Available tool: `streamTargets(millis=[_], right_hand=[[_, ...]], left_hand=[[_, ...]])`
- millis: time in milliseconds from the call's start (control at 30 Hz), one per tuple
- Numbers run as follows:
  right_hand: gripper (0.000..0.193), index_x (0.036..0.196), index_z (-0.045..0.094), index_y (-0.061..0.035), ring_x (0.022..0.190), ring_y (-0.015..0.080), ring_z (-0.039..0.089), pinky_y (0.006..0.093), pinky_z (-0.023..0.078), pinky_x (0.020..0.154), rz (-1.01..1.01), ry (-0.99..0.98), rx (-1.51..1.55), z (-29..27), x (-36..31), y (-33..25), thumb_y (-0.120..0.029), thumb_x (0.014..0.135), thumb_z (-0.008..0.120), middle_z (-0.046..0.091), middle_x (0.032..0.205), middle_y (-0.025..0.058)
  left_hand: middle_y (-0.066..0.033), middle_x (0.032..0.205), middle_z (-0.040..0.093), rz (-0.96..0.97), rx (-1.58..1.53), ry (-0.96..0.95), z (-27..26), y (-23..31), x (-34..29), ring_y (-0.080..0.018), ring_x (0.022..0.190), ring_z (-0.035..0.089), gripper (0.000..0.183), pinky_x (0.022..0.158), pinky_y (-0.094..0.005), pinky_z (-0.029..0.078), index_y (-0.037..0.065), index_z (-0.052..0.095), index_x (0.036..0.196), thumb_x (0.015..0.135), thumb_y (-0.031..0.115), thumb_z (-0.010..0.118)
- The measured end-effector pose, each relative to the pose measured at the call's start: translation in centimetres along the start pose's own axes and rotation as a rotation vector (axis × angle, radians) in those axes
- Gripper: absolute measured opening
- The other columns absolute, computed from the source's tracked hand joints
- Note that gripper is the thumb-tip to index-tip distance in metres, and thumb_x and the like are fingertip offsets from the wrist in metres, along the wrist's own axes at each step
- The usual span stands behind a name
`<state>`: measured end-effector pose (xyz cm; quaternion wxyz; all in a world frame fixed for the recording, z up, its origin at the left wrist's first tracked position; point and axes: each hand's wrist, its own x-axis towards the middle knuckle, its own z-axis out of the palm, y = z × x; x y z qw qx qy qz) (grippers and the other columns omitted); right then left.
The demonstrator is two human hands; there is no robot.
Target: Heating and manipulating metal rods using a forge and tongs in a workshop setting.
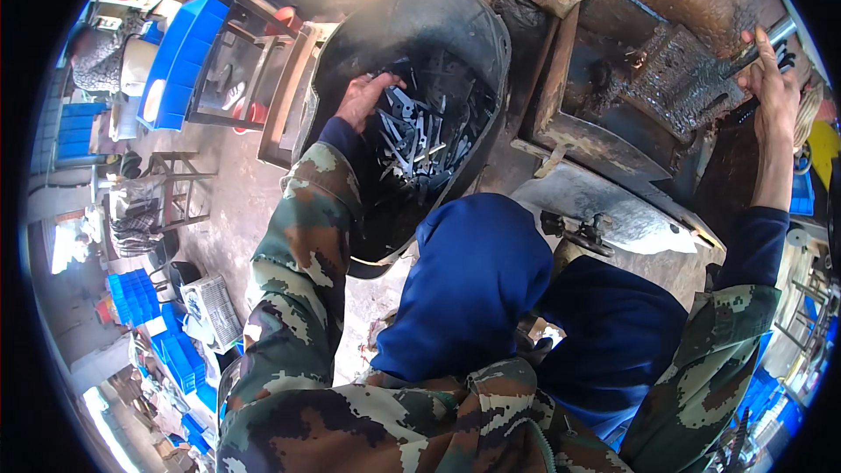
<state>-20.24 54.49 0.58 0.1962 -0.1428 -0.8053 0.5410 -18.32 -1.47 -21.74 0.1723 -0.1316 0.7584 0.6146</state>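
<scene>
My left hand (pixel 361 102) reaches into a large dark oval tub (pixel 477 22), its fingers bent together at the edge of a heap of metal pieces (pixel 419 140). A flat shiny metal piece (pixel 401 103) with holes shows right at the fingertips and seems pinched there. The heap is a jumble of thin silvery and dark strips. Far to the right, my right hand (pixel 773 88) is closed around a metal bar (pixel 776 33) beside a wet, grimy machine bed (pixel 679 79). Some dark prongs stick out by its fingers, and its palm side is partly hidden.
A rusty metal trough (pixel 561 127) stands right of the tub, with a pale stained board (pixel 613 206) below it. Left of the tub are a wooden frame (pixel 285 109) and a blue bin (pixel 182 61). Another person (pixel 101 57) sits at the far left. My knees (pixel 482 276) are close to the tub.
</scene>
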Motion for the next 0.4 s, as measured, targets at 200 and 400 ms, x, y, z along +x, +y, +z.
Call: streamTargets(millis=[200,400], right_hand=[[0.040,0.113,0.070,-0.0003,0.054,0.0092,0.044,0.0257,0.040,0.060,-0.009,0.001,-0.022,-0.1,-0.1,0.1,-0.036,0.095,0.063,0.032,0.055,-0.0056],[0.041,0.116,0.069,0.0004,0.056,0.0095,0.044,0.0271,0.041,0.061,0.002,-0.029,-0.012,-0.5,0.3,0.4,-0.034,0.096,0.062,0.035,0.056,-0.0048]], left_hand=[[-0.0051,0.078,0.068,0.071,-0.108,0.004,0.6,-0.5,-0.3,-0.0136,0.068,0.063,0.032,0.069,-0.0275,0.050,0.001,0.071,0.085,0.085,0.032,0.066],[-0.0071,0.086,0.069,-0.031,-0.354,-0.051,0.7,-0.2,-1.2,-0.0166,0.077,0.064,0.038,0.076,-0.0296,0.051,0.001,0.070,0.093,0.085,0.038,0.065]])
